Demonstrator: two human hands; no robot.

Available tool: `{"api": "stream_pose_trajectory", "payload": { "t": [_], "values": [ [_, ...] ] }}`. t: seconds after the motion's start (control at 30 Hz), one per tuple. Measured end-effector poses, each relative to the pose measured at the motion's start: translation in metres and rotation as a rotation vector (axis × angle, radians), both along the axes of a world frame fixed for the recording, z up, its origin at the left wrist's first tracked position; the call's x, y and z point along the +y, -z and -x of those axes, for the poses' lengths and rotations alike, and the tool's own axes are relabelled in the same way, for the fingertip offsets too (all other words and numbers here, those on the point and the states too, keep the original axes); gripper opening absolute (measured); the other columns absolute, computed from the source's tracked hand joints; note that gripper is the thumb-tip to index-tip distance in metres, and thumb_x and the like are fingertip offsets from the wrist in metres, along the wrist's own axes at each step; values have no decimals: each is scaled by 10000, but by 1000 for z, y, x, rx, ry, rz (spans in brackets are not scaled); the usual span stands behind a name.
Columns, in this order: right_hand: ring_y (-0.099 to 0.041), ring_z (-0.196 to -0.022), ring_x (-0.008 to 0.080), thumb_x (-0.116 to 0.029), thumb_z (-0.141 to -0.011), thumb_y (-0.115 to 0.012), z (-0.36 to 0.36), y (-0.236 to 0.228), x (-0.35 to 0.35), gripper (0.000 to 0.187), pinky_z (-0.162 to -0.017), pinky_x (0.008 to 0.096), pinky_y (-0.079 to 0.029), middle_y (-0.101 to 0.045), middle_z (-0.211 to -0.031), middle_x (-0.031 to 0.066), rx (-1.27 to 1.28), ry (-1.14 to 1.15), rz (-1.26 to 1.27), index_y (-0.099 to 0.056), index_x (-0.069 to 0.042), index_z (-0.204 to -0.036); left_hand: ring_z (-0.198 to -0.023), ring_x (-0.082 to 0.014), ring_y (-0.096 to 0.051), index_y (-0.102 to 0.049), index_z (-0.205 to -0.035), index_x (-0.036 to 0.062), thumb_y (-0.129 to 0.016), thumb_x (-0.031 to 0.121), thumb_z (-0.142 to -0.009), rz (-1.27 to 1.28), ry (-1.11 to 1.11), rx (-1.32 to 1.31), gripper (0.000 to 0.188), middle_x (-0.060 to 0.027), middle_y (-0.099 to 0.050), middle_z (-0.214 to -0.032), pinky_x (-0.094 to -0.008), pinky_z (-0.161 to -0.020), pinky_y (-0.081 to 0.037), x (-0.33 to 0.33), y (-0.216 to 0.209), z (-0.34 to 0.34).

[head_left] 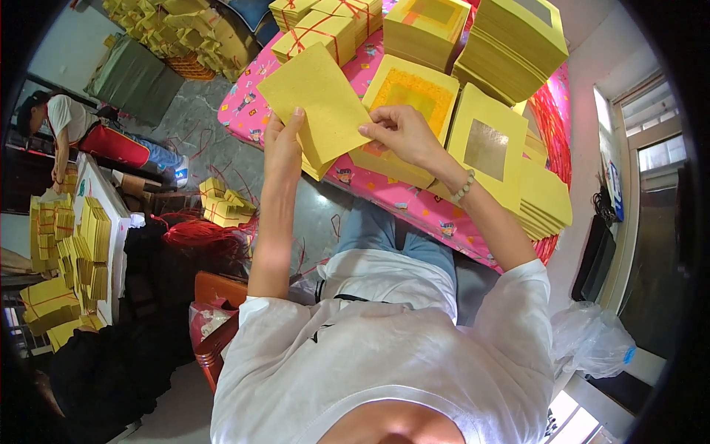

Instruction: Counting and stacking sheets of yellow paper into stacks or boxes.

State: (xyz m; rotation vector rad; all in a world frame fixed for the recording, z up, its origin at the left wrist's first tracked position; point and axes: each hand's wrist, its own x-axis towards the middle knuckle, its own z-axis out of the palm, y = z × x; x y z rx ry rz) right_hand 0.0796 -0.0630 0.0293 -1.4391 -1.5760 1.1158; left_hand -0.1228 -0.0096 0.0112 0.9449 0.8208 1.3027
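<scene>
Between my two hands is a small stack of yellow paper sheets [318, 103], held up over the near edge of the pink-covered table [399, 196]. My left hand [283, 144] grips its lower left side, with the thumb on top. At the right corner, my right hand [403, 133] pinches the paper between thumb and fingers. Just beyond and below the right hand lies a stack of yellow paper with an orange printed square [414, 85]. To its right is yellow paper with a silver square [487, 148].
Bundles tied with red string [325, 37] and tall paper stacks [510, 48] fill the table's far side. Red strings [551, 140] hang at its right. At left, a person [81, 126] bends by a white table [100, 222] bearing yellow bundles. A wooden chair [218, 340] stands beside me.
</scene>
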Motion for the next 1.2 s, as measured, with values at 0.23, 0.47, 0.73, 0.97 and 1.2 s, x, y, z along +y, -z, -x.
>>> {"api": "stream_pose_trajectory", "payload": {
  "t": [0.23, 0.47, 0.73, 0.97, 1.2],
  "values": [
    [-606, -722, 86, -202, -892, -595, 9, 5, 21, 259, -674, 237, -499, -647, -819, 60, 88, 7, -73, -632, 46, -956, -836, -116, -634, -517, -1169, 50, -601, 128, -882, 233, 118, 58, 309, -32, -624, -1062, -261, -679, -519, 24, 30, 54],
    [-653, -782, 208, -220, -867, -599, -28, -4, 1, 249, -729, 314, -512, -680, -894, 108, -161, 127, -289, -640, -12, -999, -871, -143, -634, -516, -1170, 60, -591, 103, -891, 383, -40, -6, 292, -46, -626, -1057, -303, -710, -530, 32, 84, 64],
    [-584, -886, 285, -255, -789, -677, -44, -7, -56, 351, -774, 378, -474, -600, -920, 126, -624, 15, -337, -597, -22, -1039, -897, -168, -620, -521, -1175, 18, -594, 141, -900, 394, -91, 192, 311, -69, -622, -1067, -318, -742, -501, 24, 121, 56],
    [-562, -903, 286, -261, -714, -732, -42, 4, -68, 390, -772, 386, -469, -575, -926, 112, -728, 10, -395, -597, -36, -1003, -821, -193, -646, -547, -1116, -20, -621, 101, -869, 360, -116, 218, 285, -95, -633, -1010, -328, -657, -548, 24, 131, 50],
    [-582, -886, 293, -227, -720, -716, -45, 3, -67, 317, -752, 393, -483, -594, -896, 110, -696, -1, -358, -613, -33, -949, -801, -180, -645, -566, -1098, -8, -632, 115, -861, 337, -56, 247, 275, -92, -640, -985, -311, -636, -543, 28, 137, 61]
  ]
}}
